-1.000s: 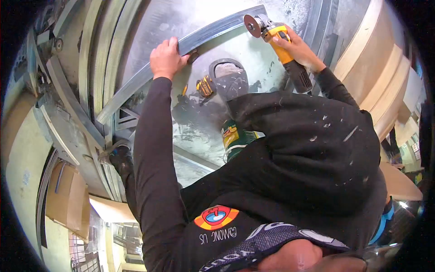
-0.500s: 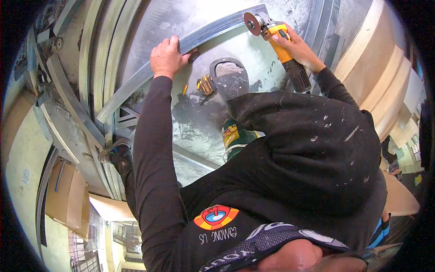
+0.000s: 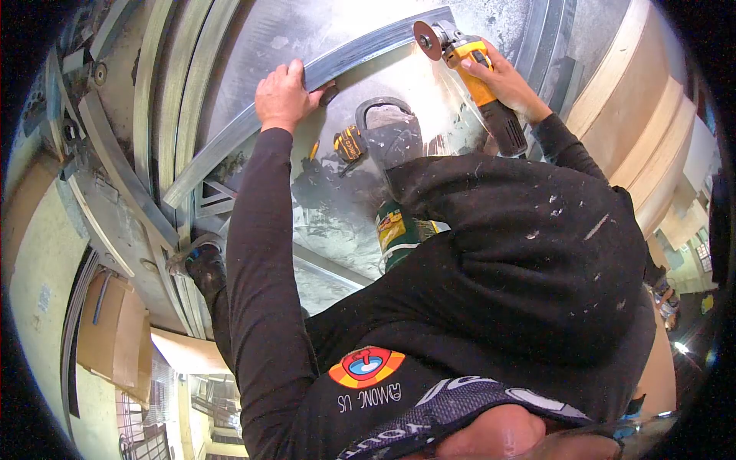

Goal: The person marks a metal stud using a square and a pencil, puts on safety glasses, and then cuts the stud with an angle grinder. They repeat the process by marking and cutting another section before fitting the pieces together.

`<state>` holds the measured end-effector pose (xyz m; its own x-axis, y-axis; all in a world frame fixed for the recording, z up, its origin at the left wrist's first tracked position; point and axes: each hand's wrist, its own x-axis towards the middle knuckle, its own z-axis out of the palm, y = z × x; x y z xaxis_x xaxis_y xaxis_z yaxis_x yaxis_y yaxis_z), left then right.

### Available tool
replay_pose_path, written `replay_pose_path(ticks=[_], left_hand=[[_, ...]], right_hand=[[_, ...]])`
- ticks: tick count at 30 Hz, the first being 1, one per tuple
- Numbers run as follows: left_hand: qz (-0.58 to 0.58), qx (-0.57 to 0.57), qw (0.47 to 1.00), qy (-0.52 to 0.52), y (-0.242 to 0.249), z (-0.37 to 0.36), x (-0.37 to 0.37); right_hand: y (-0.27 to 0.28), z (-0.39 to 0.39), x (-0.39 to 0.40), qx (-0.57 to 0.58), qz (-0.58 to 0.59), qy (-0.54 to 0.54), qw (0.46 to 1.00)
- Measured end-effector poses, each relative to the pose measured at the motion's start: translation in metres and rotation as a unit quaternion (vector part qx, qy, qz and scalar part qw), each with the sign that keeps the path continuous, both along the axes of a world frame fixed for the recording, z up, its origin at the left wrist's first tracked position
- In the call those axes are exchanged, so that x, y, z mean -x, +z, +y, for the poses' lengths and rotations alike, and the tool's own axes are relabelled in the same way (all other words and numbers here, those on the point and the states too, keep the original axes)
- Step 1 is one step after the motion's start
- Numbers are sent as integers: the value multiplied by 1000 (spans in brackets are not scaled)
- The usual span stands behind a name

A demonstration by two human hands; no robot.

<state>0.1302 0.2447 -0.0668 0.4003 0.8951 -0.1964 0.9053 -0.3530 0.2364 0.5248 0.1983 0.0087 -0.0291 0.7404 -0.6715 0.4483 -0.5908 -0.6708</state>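
My right hand (image 3: pixel 502 80) is wrapped around the body of a yellow and black angle grinder (image 3: pixel 479 86). Its reddish-brown disc (image 3: pixel 428 41) is at the far end of a long grey metal bar (image 3: pixel 360 47), close to or touching its edge. Farther along the same bar, my left hand (image 3: pixel 284 96) presses down, thumb on the near side and fingers over the top. A small dark block (image 3: pixel 328 95) shows beside that thumb. Between my arms, a yellow and black tape measure (image 3: pixel 349 143) lies next to my dark shoe (image 3: pixel 391 134).
More metal bars (image 3: pixel 188 92) lie at the left, and others (image 3: pixel 544 46) at the upper right. Curved wooden pieces (image 3: pixel 629 100) stand on the right. A yellow pencil (image 3: pixel 314 150) is on the grey floor (image 3: pixel 330 207). A cardboard box (image 3: pixel 113 337) stands at the lower left.
The floor beneath the grinder has turned much brighter, with warm-coloured streaks below the disc. Both hands, the bar and the grinder hold nearly the same place.
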Motion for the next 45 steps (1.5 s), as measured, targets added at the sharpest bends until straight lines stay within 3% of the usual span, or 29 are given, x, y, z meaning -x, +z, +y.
replay_pose_path(ticks=[6, 16, 18, 21, 45], left_hand=[[4, -5, 1000, 3, 1, 0, -1], [0, -3, 1000, 15, -1, -1, -3], [1, -4, 1000, 17, 4, 0, -5], [3, -4, 1000, 12, 3, 0, -4], [-6, 22, 1000, 7, -2, 1, 1]], right_hand=[[16, 6, 7, 53, 13, -11, 998], [11, 6, 6, 47, 30, -23, 998], [-1, 4, -2, 65, -12, -10, 998], [-7, 3, -4, 39, 29, -15, 999], [23, 6, 13, 27, 20, -35, 999]])
